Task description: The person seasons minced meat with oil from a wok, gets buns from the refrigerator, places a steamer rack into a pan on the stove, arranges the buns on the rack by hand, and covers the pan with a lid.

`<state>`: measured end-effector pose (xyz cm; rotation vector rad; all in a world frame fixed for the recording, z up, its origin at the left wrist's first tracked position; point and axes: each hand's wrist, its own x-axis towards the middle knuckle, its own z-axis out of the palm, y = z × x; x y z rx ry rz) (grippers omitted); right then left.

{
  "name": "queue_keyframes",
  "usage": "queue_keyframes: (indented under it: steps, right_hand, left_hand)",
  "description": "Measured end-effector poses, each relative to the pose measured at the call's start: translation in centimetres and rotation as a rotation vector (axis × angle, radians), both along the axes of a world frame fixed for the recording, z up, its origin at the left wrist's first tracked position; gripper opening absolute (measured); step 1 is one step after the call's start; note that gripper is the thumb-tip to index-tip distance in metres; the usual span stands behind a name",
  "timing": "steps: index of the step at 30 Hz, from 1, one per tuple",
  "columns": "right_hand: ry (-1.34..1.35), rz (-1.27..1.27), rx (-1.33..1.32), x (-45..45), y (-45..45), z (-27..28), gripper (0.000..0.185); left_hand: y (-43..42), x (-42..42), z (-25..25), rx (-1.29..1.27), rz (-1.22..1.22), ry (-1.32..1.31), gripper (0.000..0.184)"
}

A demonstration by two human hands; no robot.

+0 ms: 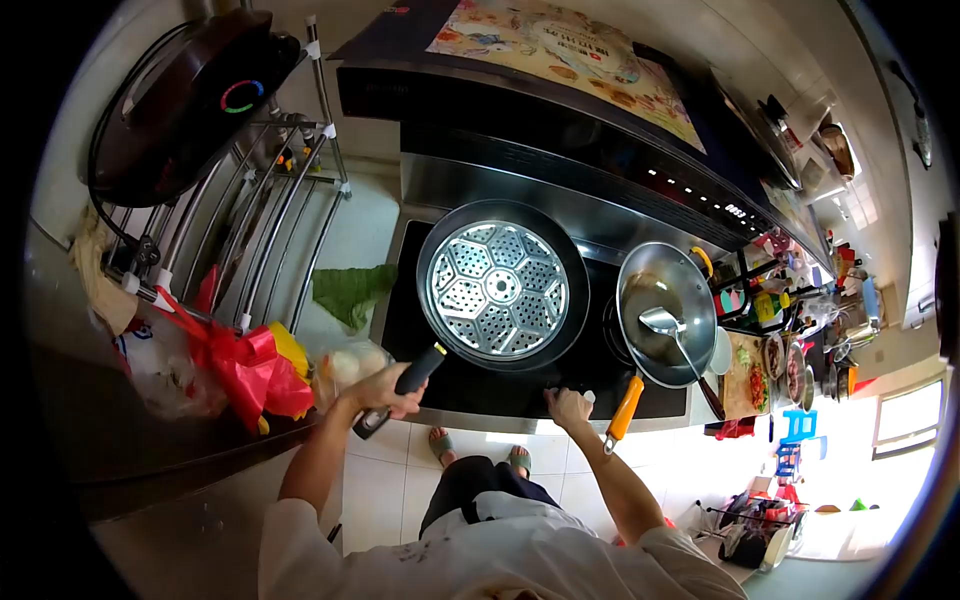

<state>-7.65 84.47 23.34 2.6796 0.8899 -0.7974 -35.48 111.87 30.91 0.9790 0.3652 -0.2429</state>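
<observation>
My left hand (391,391) is wrapped round a black pan handle (413,372), whose gold-coloured end meets the rim of a dark pan (579,285). Inside that pan, on the left side of the black stove (480,385), lies a round metal steamer rack (500,283) full of small holes. At the front edge of the stove my right hand (570,407) is closed, its fingers curled down. What they grip is hidden; a small pale piece shows beside them. Just right of this hand is the orange handle (625,408) of a steel wok (640,285), with a metal spatula (661,321) resting inside.
A green cloth (350,293) lies left of the stove, below a metal rack (270,220) carrying a dark appliance (190,100). Red plastic bags (255,365) lie close to my left arm. A range hood (560,150) overhangs the back. Right stands a chopping board (745,375) with cut food.
</observation>
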Motion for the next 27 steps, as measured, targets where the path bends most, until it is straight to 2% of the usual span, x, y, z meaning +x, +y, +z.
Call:
queue_keyframes:
  steps: [5,8,11,13,14,15,17,18,21,22,25,26,27]
  right_hand:
    - [-0.01,0.06,-0.056,0.2,0.5,-2.1,0.051]
    - [-0.033,0.321,-0.08,1.0,-0.4,-4.4,0.049]
    - [-0.037,0.341,-0.101,1.2,-0.3,-4.7,0.046]
    - [-0.013,0.418,-0.107,1.8,-0.5,-5.0,0.046]
    - [-0.001,0.452,-0.113,1.8,-0.9,-4.7,0.046]
    - [0.002,0.486,-0.109,2.0,-0.8,-4.8,0.046]
    - [-0.016,0.526,-0.115,2.2,-0.6,-5.1,0.046]
    - [-0.024,0.55,-0.116,2.3,-0.6,-5.3,0.046]
    - [-0.072,0.615,-0.099,2.9,-1.1,-6.7,0.048]
    - [-0.098,0.683,-0.106,3.0,-1.1,-6.5,0.048]
    - [-0.115,0.707,-0.013,3.6,-1.2,-6.9,0.049]
    - [-0.132,0.831,0.067,4.2,-1.6,-7.0,0.048]
    - [-0.13,0.829,0.075,4.5,-1.7,-6.9,0.048]
  left_hand:
    - [3.1,0.1,0.7,-0.041,-0.037,0.049,0.037]
    - [4.1,0.4,1.3,-0.008,-0.053,0.069,0.036]
    - [5.1,0.3,0.3,-0.032,-0.097,0.084,0.03]
    - [5.2,0.4,1.0,0.003,0.005,0.053,0.031]
    - [5.3,0.3,2.3,0.242,-0.023,0.224,0.036]
    - [5.7,-0.3,1.6,0.333,-0.034,0.237,0.048]
    - [5.6,-1.6,1.4,0.765,-0.061,0.166,0.061]
    - [4.9,-1.7,3.3,0.776,-0.06,0.283,0.066]
    - [1.3,-2.7,6.1,1.16,0.052,0.371,0.064]
    - [0.2,-3.3,4.8,1.318,0.176,0.333,0.064]
    - [-3.0,-3.5,3.7,1.559,0.361,0.424,0.051]
    - [-3.7,-3.2,3.9,1.607,0.352,0.471,0.048]
    - [-4.2,-3.1,4.1,1.65,0.337,0.518,0.046]
